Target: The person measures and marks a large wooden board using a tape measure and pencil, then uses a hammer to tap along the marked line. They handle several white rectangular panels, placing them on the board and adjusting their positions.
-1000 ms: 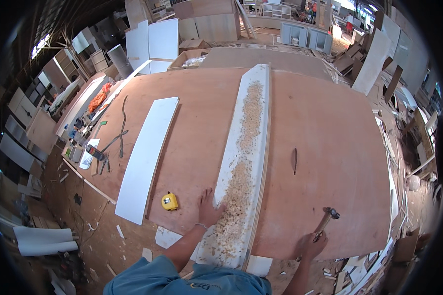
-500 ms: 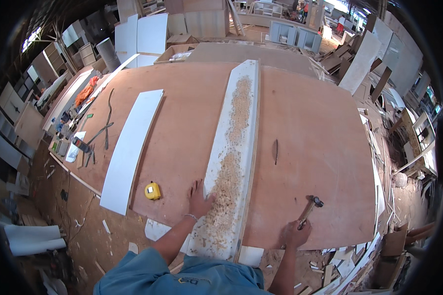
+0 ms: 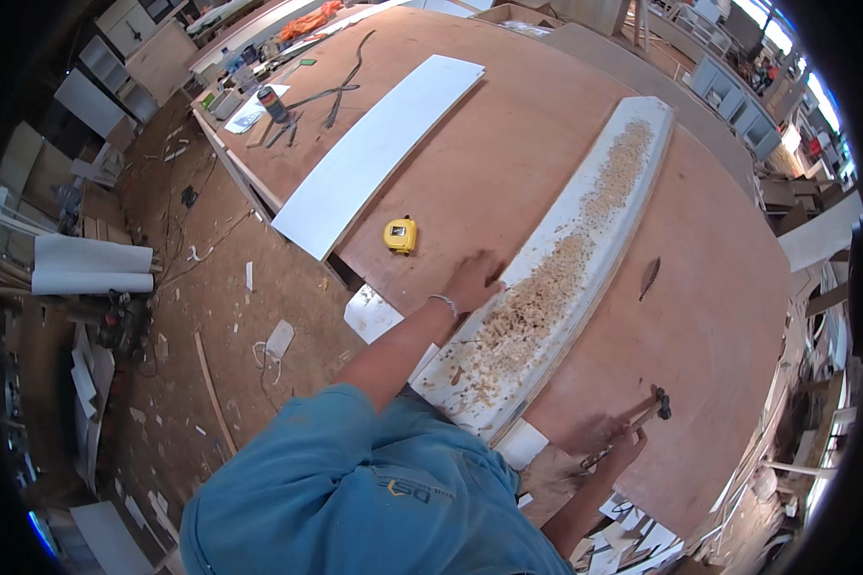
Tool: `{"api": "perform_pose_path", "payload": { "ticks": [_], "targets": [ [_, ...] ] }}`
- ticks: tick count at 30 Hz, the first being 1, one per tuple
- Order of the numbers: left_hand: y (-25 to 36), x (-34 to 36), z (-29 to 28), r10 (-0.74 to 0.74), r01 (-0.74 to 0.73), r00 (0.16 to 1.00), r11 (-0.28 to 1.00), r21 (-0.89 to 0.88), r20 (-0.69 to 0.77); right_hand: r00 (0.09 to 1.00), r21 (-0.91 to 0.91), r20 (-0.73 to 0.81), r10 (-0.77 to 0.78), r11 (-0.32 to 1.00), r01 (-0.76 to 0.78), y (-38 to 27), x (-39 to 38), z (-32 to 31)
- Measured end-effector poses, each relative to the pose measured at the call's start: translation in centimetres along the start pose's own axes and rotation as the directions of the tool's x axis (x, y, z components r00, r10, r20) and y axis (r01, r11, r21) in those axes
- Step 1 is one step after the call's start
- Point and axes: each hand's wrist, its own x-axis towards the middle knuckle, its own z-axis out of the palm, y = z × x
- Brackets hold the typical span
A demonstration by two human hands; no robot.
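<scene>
A long white board (image 3: 599,216) lies on the reddish-brown panel table, its top strewn with tan and brown crumbs like glue or wood bits. My left hand (image 3: 472,283) rests at the board's left edge with its fingers spread, holding nothing. To the board's right, my right hand (image 3: 623,447) is closed round the handle of a hammer (image 3: 660,404), whose dark head points away from me. A yellow tape measure (image 3: 400,235) sits to the far left of my left hand. Beyond it, a plain white board (image 3: 379,158) lies flat.
A dark leaf-shaped piece (image 3: 650,278) lies right of the long board. Dark strips (image 3: 338,93), a can (image 3: 272,103) and an orange cloth (image 3: 310,21) are at the far left. White rolls (image 3: 91,266) stand off left; offcuts (image 3: 278,340) litter the dirt floor.
The view has swung to the left, so the table appears tilted and shifted right. My left hand stays by the long board, and my right hand still grips the hammer.
</scene>
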Motion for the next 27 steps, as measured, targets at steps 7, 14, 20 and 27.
{"api": "perform_pose_path", "payload": {
  "ticks": [7,14,20,27],
  "targets": [
    [-12.2,-6.2,-6.2,-0.038,0.218,0.818,0.944,0.248,-0.574,0.884,-0.068,0.459,0.083,0.996,-0.058,-11.1,-14.1,9.1],
    [-16.7,-5.4,-9.7,-0.161,0.183,0.934,0.982,0.039,-0.318,0.409,-0.226,0.898,0.163,0.968,0.112,-15.0,-22.3,29.6],
    [-12.9,-10.3,-10.0,-0.443,0.333,0.874,0.25,-0.909,0.198,0.368,-0.104,0.87,-0.327,0.609,0.786,-10.5,-23.4,39.8],
    [-8.9,-18.6,-5.2,0.086,0.496,0.849,-0.47,-0.73,0.522,0.115,0.037,0.977,-0.181,0.669,0.742,-14.4,-32.8,32.8]
  ]
}}
